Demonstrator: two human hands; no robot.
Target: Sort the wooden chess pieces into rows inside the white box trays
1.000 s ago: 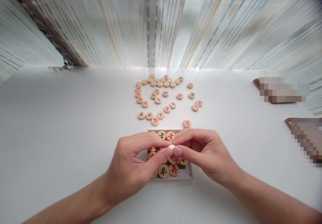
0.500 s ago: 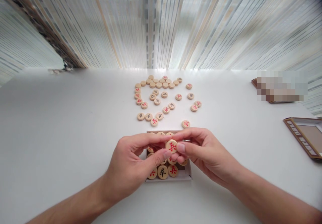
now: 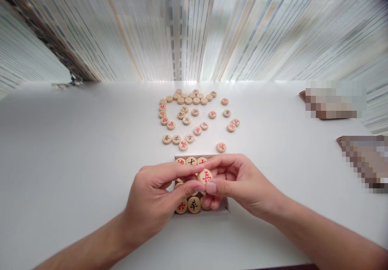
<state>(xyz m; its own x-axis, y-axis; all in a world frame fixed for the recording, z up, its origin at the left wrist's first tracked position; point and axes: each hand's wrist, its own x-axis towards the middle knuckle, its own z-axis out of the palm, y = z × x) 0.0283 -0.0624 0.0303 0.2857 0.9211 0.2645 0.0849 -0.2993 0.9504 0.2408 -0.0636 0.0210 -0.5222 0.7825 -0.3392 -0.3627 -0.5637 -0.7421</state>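
My left hand [image 3: 151, 199] and my right hand [image 3: 239, 183] meet above a small shallow box [image 3: 226, 209] that holds several round wooden chess pieces. Between the fingertips of both hands is one wooden chess piece [image 3: 205, 176], face up, with a red character on it. My left thumb and forefinger pinch its left edge. My right thumb and fingers grip its right side. Pieces with red and black characters [image 3: 193, 204] lie in the box under my hands.
Beyond the box, several more wooden pieces [image 3: 194, 114] lie spread in rows on the white table [image 3: 75, 148]. Two brown-rimmed trays, partly blurred, sit at the right edge [image 3: 339, 142]. A striped wall rises behind the table.
The piece was edge-on between my fingertips a second ago. It has since been turned so its red character faces up. My hands have stayed above the box.
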